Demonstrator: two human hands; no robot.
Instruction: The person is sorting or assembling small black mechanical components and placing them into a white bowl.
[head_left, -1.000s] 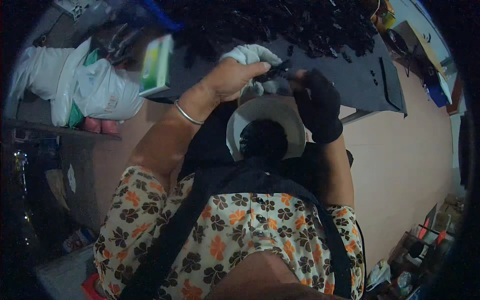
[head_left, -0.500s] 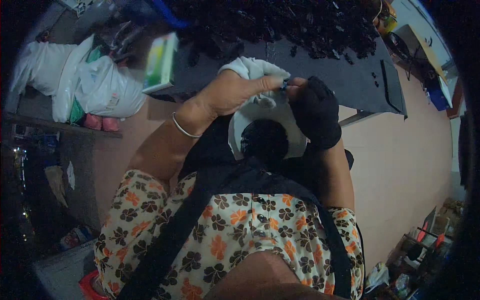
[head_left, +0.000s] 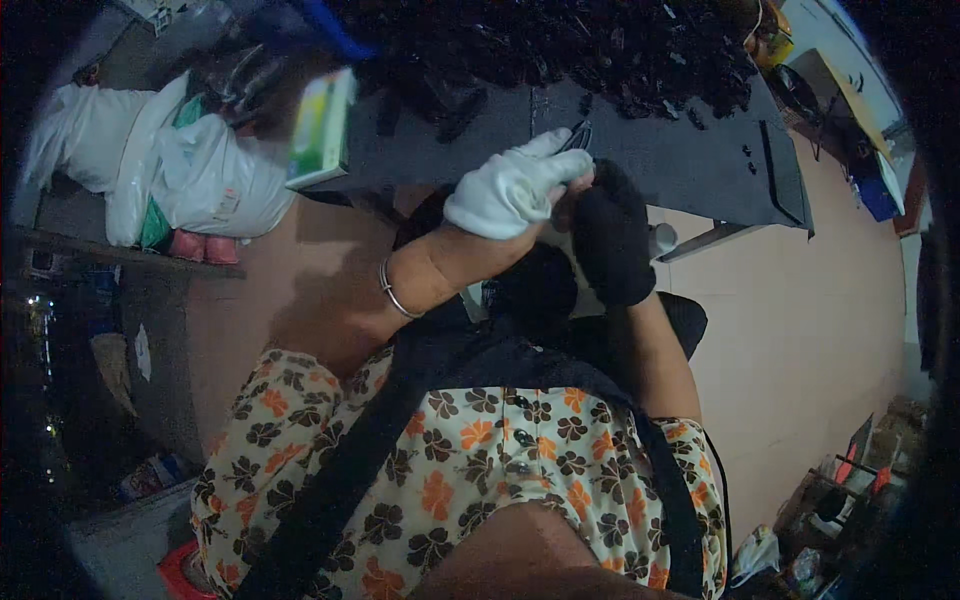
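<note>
My left hand [head_left: 510, 190] wears a white glove that covers the fingers and palm, and a thin metal bangle [head_left: 390, 292] sits on the wrist. My right hand [head_left: 610, 240] is in a black glove. Its curled fingers press against the white glove's fingertips, as if gripping the cloth. A small dark pointed piece [head_left: 580, 135] shows just above where the hands meet; who holds it is unclear. Both hands hover over my lap at the near edge of a dark table [head_left: 680, 160].
A heap of small black parts [head_left: 600, 50] covers the far side of the table. A green and white box [head_left: 320, 130] stands at its left end. White plastic bags [head_left: 190, 170] lie on a shelf at the left. Tan floor [head_left: 800, 330] stretches to the right.
The white glove, bunched beyond my bare left hand before, now sits on that hand. Both hands have risen slightly toward the table, hiding the white bowl in my lap.
</note>
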